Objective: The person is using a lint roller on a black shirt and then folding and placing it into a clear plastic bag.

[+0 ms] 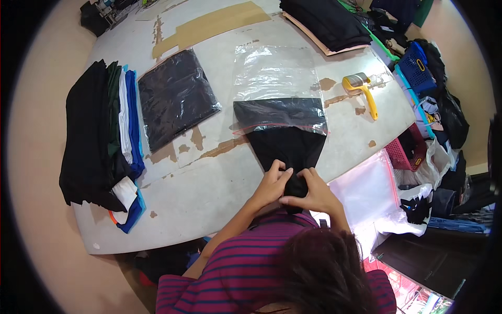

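A folded black garment (288, 147) lies at the table's near edge, its far part inside a clear plastic bag (276, 74) with a red line along its opening. The bag's far part is flat and shows the table through it. My left hand (274, 182) grips the garment's near end from the left, thumb and fingers pinching the cloth. On the other side, my right hand (311, 192) holds the same end, its thumb reaching across below the cloth. The garment narrows between both hands.
Left stand a bagged dark garment (176, 98) and a pile of folded clothes (90, 137). A yellow-handled tape dispenser (368, 98) lies right. Behind are brown paper (219, 23) and stacked black cloth (325, 23). Plastic bags (364, 188) and baskets (417, 66) flank the table's right edge.
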`<action>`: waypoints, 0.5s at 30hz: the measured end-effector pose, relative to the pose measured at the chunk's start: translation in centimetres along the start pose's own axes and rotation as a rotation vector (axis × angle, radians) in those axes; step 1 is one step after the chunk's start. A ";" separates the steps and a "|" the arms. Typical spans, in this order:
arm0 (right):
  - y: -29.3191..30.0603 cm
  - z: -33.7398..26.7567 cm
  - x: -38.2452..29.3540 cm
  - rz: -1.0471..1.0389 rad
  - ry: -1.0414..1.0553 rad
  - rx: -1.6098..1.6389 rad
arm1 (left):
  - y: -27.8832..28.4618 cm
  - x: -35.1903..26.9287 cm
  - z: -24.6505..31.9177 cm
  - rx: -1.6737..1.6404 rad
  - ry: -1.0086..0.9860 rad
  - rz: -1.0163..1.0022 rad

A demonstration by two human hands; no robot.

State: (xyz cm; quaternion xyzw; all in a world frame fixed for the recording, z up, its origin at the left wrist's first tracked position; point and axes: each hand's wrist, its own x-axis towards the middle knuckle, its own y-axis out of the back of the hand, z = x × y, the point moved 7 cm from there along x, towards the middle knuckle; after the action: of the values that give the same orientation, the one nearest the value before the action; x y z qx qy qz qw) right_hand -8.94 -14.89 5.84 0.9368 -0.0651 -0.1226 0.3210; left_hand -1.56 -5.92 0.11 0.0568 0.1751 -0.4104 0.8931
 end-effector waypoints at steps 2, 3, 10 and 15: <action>-0.4 0.3 -0.4 0.091 0.014 -0.047 | -0.3 0.2 0.6 -0.150 -0.011 -0.089; -1.0 0.6 -0.6 0.195 0.059 -0.100 | -0.3 0.3 0.7 -0.151 0.007 -0.118; -0.8 2.1 -0.9 0.685 0.074 0.046 | 6.7 0.8 2.0 -0.293 -0.239 0.478; -0.1 1.8 -1.1 0.715 0.132 -0.001 | 12.0 2.5 -2.4 -0.332 -0.131 0.665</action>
State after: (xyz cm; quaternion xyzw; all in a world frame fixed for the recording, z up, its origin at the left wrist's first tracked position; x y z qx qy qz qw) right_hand -10.44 -15.64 4.65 0.8607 -0.3674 0.0580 0.3476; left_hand 8.33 0.80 -3.55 -0.0617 0.1538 -0.0670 0.9839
